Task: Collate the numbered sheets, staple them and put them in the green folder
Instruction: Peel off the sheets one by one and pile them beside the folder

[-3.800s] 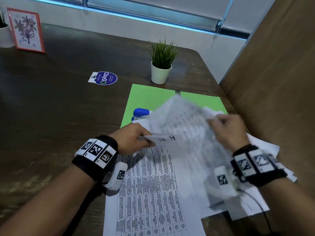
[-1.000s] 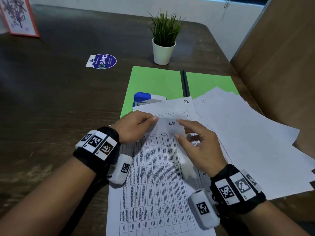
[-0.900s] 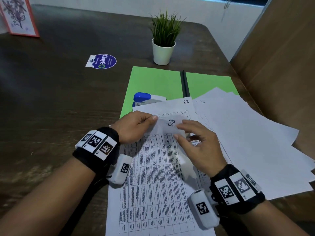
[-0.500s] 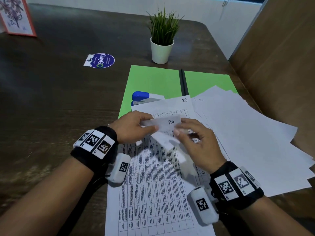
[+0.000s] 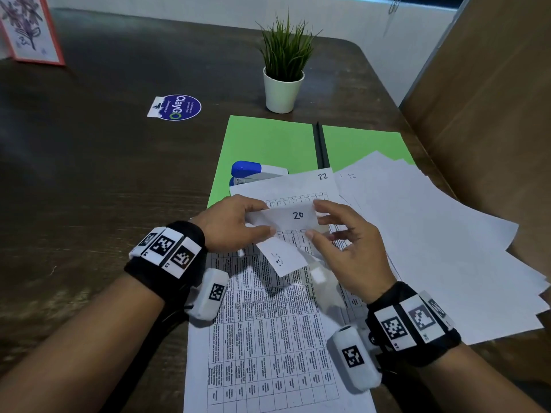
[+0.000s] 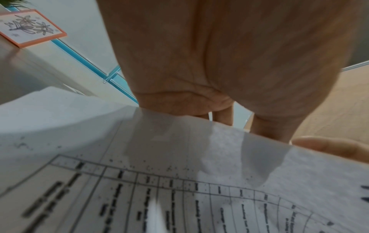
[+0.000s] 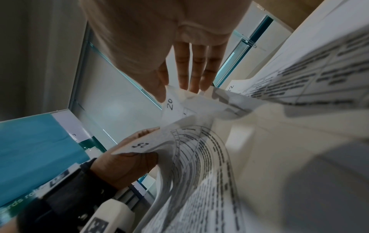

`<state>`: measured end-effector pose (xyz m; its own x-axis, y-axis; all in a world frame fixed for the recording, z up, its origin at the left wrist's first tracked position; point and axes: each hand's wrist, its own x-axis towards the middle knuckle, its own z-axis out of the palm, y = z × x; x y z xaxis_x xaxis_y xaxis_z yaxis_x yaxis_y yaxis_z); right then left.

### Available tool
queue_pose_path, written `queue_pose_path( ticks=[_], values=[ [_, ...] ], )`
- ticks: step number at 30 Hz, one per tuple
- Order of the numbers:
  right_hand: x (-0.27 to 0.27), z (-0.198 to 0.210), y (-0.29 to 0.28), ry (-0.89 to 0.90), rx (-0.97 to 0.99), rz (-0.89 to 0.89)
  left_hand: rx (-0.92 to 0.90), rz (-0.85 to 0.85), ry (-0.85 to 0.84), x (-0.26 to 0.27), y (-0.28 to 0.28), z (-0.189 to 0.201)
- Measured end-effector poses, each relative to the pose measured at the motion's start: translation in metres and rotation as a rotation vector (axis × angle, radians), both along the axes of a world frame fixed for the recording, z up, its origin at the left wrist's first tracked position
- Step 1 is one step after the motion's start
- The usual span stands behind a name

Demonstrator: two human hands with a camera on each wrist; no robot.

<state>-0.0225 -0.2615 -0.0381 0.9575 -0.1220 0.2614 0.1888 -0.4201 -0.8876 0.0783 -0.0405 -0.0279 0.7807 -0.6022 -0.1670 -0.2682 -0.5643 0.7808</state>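
Observation:
A stack of printed numbered sheets [image 5: 268, 338] lies on the table in front of me. My left hand [image 5: 262, 222] grips its top edge, thumb on top. The corner of the sheet marked 25 [image 5: 280, 259] hangs bent down towards me. Behind it the sheet marked 20 [image 5: 293, 217] is lifted, and my right hand [image 5: 316, 220] pinches its right corner between thumb and fingers. The sheet marked 22 [image 5: 322, 177] lies flat beneath. The open green folder [image 5: 268, 144] lies behind, with a blue and white stapler [image 5: 250, 171] on it. The right wrist view shows sheet 20 [image 7: 170, 104] at my fingertips [image 7: 191, 85].
A fanned pile of blank-side-up white sheets [image 5: 432, 248] covers the table's right side, next to a brown partition [image 5: 492, 114]. A small potted plant [image 5: 284, 84] stands behind the folder. A round blue sticker [image 5: 176, 107] and a framed flower card [image 5: 26, 28] sit further left.
A second ago sheet 25 was the upright corner between my hands. Its corner has since flipped down towards me, and sheet 20 now shows behind it in my right hand's pinch.

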Motion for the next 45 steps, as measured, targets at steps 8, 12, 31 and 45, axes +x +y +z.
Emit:
queue_pose_path(
  ticks=[8, 12, 31, 45],
  values=[
    [0.0, 0.0, 0.001, -0.026, -0.075, 0.046, 0.012, -0.004, 0.003, 0.0, 0.0, 0.0],
    [0.0, -0.001, 0.0, -0.076, -0.058, 0.02, 0.002, -0.007, 0.003, -0.001, -0.001, 0.002],
    [-0.002, -0.008, 0.001, 0.142, -0.17, 0.062, -0.13, 0.024, -0.157, -0.009, -0.004, 0.009],
    [-0.004, -0.007, -0.001, 0.138, -0.126, 0.102, -0.187, -0.064, -0.146, -0.008, -0.003, 0.015]
  ],
)
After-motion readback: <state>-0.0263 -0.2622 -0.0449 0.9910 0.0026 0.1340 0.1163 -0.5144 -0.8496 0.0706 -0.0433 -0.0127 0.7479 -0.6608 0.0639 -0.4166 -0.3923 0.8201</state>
